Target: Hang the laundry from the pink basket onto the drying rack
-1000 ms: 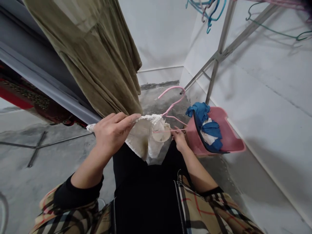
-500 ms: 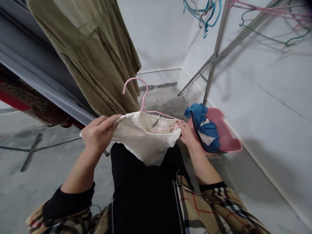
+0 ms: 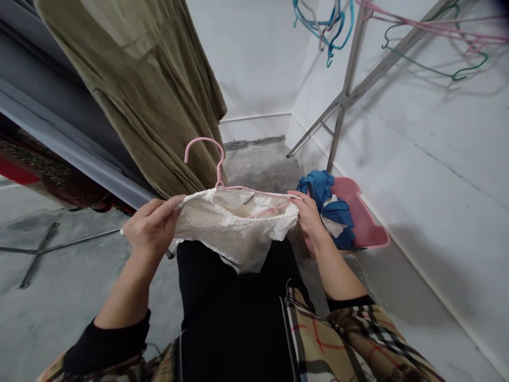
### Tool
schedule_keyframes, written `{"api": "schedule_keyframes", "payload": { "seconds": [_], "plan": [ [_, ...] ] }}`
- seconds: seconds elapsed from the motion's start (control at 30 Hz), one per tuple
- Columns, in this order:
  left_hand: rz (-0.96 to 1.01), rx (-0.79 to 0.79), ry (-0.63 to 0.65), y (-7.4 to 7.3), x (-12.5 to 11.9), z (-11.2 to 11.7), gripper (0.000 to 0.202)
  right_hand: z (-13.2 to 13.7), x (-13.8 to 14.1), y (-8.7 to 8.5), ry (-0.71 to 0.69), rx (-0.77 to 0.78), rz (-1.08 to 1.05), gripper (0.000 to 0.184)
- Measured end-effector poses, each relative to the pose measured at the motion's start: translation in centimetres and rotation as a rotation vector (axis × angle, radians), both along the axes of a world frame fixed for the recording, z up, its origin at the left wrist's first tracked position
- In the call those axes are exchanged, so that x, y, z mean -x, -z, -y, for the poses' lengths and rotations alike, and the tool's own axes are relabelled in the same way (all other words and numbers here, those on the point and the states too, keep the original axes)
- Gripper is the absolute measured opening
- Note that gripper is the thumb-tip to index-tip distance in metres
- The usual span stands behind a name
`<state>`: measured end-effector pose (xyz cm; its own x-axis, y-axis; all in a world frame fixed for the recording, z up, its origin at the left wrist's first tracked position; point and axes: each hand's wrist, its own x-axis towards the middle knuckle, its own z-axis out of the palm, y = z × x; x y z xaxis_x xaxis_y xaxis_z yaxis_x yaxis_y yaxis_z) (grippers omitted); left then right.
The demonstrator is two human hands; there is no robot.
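A pair of white lace-edged underpants is stretched between my two hands, above my knees. My left hand is closed on its left side, thumb on top. At the opposite side, my right hand grips the edge of the waistband. A pink clothes hanger sits inside the garment, its hook standing up out of the waist opening and pointing left. Part of the hanger's body is hidden by the cloth. A small tag shows inside the opening.
Right of my right hand stands a pink basin holding blue and white cloth. An olive garment hangs at the left near other hung cloth. Blue hangers and a metal rack frame are at upper right.
The hanger's hook has shifted left and slightly down. My right hand has moved its hold to the waistband's edge, now covering the hanger's right end. The view has shifted slightly.
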<state>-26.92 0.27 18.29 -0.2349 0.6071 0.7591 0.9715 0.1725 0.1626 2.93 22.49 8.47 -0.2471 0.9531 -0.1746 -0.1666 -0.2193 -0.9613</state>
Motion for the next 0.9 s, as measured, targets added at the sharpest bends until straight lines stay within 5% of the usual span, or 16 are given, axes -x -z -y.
{"api": "schedule_keyframes", "payload": {
  "seconds": [0.17, 0.37, 0.47, 0.73, 0.9],
  "plan": [
    [-0.044, 0.080, 0.003, 0.8, -0.5, 0.1, 0.021, 0.3, -0.2, -0.5, -0.032, -0.115, 0.118, 0.037],
    [0.050, 0.107, 0.002, 2.3, -0.9, 0.0, 0.022, 1.8, -1.8, -2.1, -0.508, -0.397, 0.341, 0.047],
    [0.126, 0.082, 0.011, 2.5, -1.1, -0.1, 0.021, 2.0, -2.8, -3.0, -0.631, -0.482, 0.457, 0.057],
    [0.293, 0.069, 0.086, 2.3, -0.7, -0.3, 0.021, 0.3, -3.8, -4.1, -0.444, -0.982, 0.677, 0.031],
    [0.400, 0.110, 0.164, 2.1, -0.7, -0.5, 0.022, 0.4, -3.2, -3.9, -0.437, -0.927, 0.416, 0.030]
  ]
}}
